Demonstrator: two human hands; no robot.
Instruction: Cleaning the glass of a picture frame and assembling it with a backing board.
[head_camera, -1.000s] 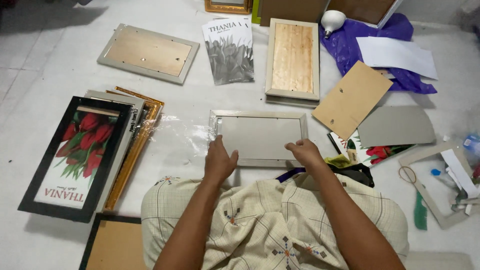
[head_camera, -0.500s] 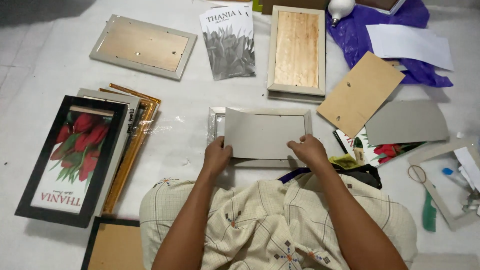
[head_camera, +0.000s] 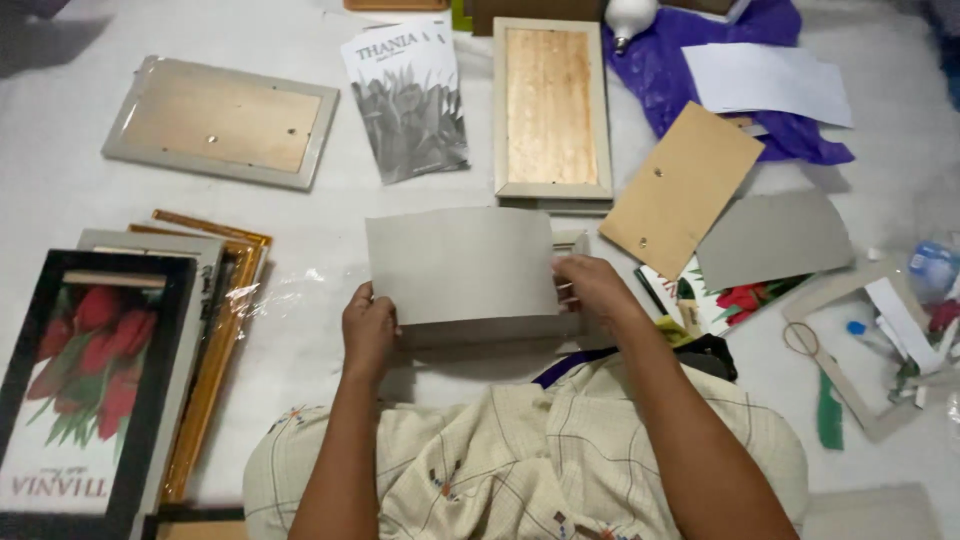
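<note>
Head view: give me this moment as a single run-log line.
left hand: grips grey card sheet at left edge | right hand: grips its right edge | sheet: raised, tilted over grey frame | surface: white floor covering

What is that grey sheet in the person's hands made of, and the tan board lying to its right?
The grey sheet looks like matte greyboard card: flat, dull, thin-edged. The tan board seems to be smooth brown hardboard or fibreboard, with two small holes or fittings; which exactly is uncertain.

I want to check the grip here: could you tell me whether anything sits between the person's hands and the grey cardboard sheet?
Nothing visible does. The left hand grips the grey cardboard sheet at its left edge, the right hand at its right edge, above the frame beneath.
</note>
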